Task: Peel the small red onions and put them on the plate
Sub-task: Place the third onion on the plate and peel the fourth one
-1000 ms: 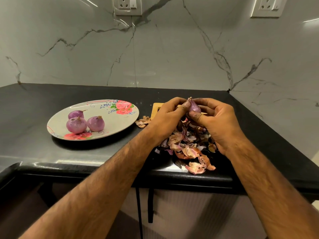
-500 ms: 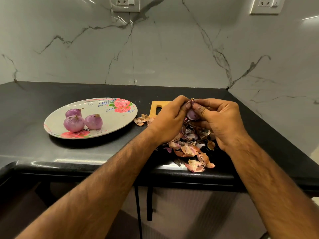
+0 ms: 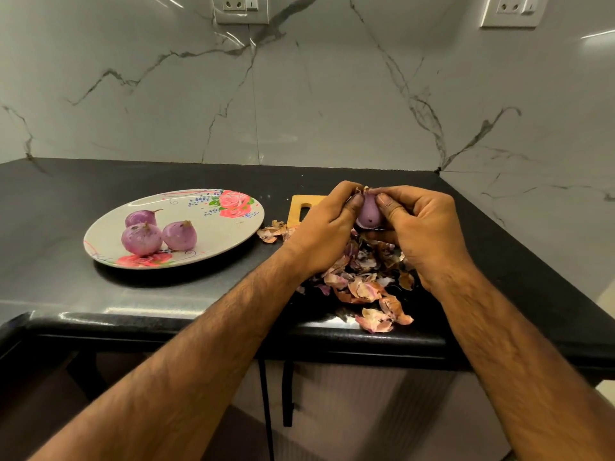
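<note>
a black counter (image 3: 66, 294) runs along the marble wall, and on its left side sits a flowered plate (image 3: 233, 227) with three peeled onions (image 3: 141, 239) clustered together. right of the plate lies a heap of peels (image 3: 362, 287), a wooden board (image 3: 301, 211) poking out behind. above the heap, the left hand (image 3: 324, 227) and right hand (image 3: 422, 227) both pinch one small onion (image 3: 368, 216) between their fingertips.
</note>
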